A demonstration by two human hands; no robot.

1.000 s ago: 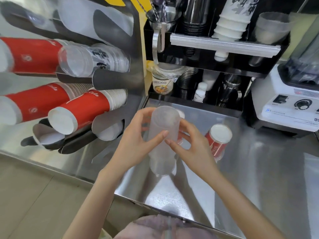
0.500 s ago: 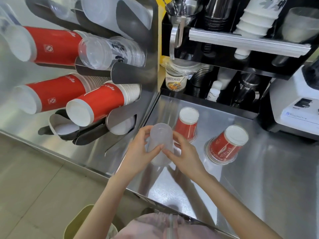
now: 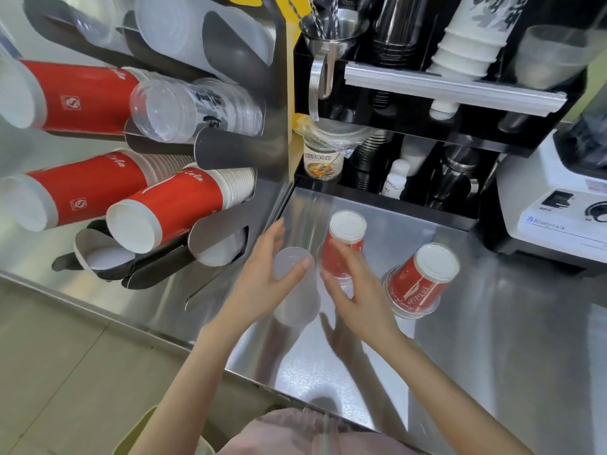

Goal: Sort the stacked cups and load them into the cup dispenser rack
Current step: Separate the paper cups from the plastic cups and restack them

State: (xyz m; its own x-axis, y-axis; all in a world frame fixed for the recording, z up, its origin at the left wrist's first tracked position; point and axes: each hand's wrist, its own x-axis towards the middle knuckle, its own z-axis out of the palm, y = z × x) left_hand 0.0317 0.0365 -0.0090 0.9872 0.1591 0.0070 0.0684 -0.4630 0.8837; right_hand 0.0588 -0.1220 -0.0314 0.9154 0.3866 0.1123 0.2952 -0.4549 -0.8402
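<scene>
Steel covers the table (image 3: 492,339), seen from the one head view, looking down at both hands.

The left hand (image 3: 262,280) holds a frosted clear cup (image 3: 295,290), upside down, thumb curled across its near side and fingers spread behind it; the cup's rim sits at or just above the table, which of the two I cannot tell. The right hand (image 3: 351,287) is just beside the clear cup, fingers fairly straight and slightly spread, fingertips near its wall and in front of a red cup (image 3: 345,244); whether they touch either cup is unclear, and it grips nothing.

That red cup stands upside down on the table just behind the hands. A second red cup (image 3: 423,280), also inverted and tilted, sits to its right inside a clear rim.

On the left, the rack (image 3: 276,133) carries slanted stacks: red cup stacks (image 3: 82,100) at top, middle and lower rows, a clear printed stack (image 3: 197,110), and frosted cups at the top.

Behind the table, a black shelf (image 3: 460,87) holds steel shakers and a white cup stack (image 3: 469,50). A white blender base (image 3: 565,211) stands at the right edge.
</scene>
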